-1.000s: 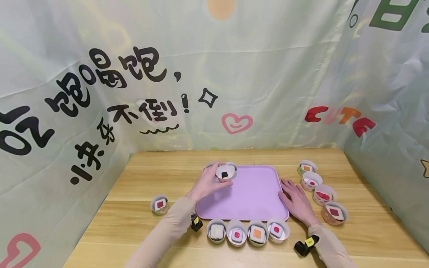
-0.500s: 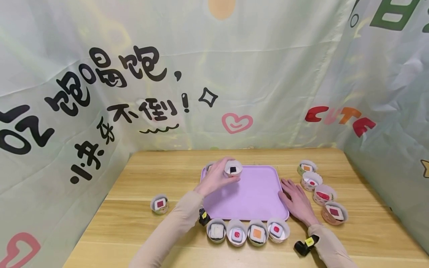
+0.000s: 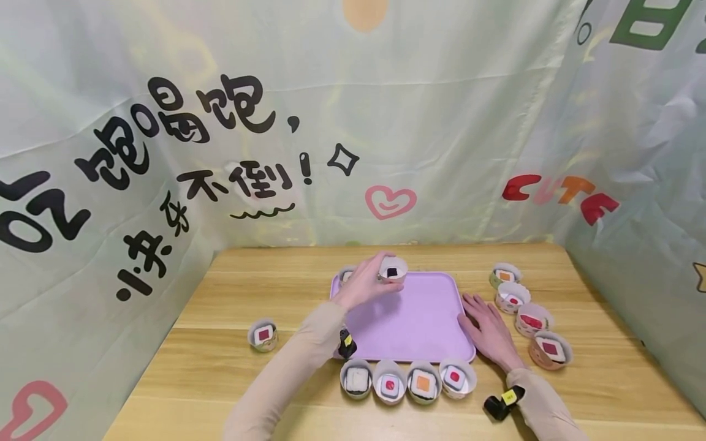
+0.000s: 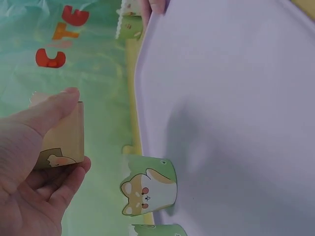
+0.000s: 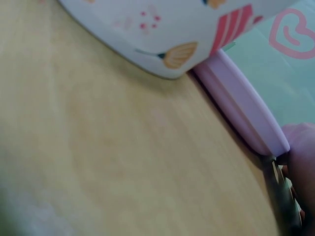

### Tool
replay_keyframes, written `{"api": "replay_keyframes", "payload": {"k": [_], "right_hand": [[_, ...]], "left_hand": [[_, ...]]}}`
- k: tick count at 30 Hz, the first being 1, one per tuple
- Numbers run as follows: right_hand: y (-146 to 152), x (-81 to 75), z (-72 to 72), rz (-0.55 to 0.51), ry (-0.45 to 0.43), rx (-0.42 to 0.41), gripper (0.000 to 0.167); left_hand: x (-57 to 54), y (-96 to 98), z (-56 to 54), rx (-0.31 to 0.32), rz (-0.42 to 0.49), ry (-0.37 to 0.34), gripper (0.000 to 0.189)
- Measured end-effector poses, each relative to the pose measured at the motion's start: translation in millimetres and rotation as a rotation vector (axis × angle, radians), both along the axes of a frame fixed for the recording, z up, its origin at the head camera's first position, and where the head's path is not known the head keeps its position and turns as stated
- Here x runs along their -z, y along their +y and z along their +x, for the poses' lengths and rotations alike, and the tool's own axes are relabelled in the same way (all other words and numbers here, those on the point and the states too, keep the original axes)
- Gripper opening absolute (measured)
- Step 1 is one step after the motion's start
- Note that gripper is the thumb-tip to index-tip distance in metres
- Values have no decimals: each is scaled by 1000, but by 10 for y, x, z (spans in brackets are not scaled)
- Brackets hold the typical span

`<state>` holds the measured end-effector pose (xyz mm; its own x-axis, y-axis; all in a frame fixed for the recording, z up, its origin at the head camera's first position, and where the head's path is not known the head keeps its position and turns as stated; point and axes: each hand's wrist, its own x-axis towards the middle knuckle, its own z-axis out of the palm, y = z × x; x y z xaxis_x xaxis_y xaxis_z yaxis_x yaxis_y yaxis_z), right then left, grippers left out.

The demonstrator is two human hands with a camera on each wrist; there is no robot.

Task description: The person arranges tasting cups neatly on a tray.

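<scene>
My left hand (image 3: 366, 282) grips a paper cup (image 3: 394, 267) between thumb and fingers, above the back edge of a purple tray (image 3: 413, 324). Inside that cup lies a white sushi-like piece (image 3: 392, 272) with a black centre. In the left wrist view, the held cup (image 4: 64, 128) is tan and apart from the tray. A green cup with a dog picture (image 4: 150, 189) stands at the tray's edge, and part of another cup (image 4: 160, 230) shows below it. My right hand (image 3: 488, 331) rests at the tray's right edge, fingers extended; the right wrist view shows only part of it.
Several cups with sushi-like pieces, one with an orange centre (image 3: 423, 384), line the tray's front edge. More stand in a slanting row at right, including a pink cup (image 3: 551, 351). One cup (image 3: 263, 335) stands alone at left. Printed cloth (image 3: 441, 122) hangs behind the table.
My left hand has carried the cup rightward and slightly back along the tray's far side. The right hand has stayed at the tray's edge.
</scene>
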<state>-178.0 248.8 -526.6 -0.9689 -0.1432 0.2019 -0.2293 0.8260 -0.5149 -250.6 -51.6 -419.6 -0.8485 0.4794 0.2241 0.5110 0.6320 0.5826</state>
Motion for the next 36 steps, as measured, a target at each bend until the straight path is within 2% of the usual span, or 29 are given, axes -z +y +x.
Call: {"api": "replay_keyframes", "payload": {"k": [8,13,19,23,36], "right_hand": [[15,15,19,-4,-3,2,55],[18,17,32,-6,-7,2,55],[11,23,38,-15,15,1,54],[2,22,45,-18,29,-2,54],[11,-5,21,-13,-9,0,55]], "left_hand": [[-10,130,-92,-18,-89,-12,69],[24,224,-134,-16,-139,3,67],[98,334,-177,-42,-266,104,67],[142,392,-202,-56,-324,133,65],[289,486,-255,-78,-382,160,65]]}}
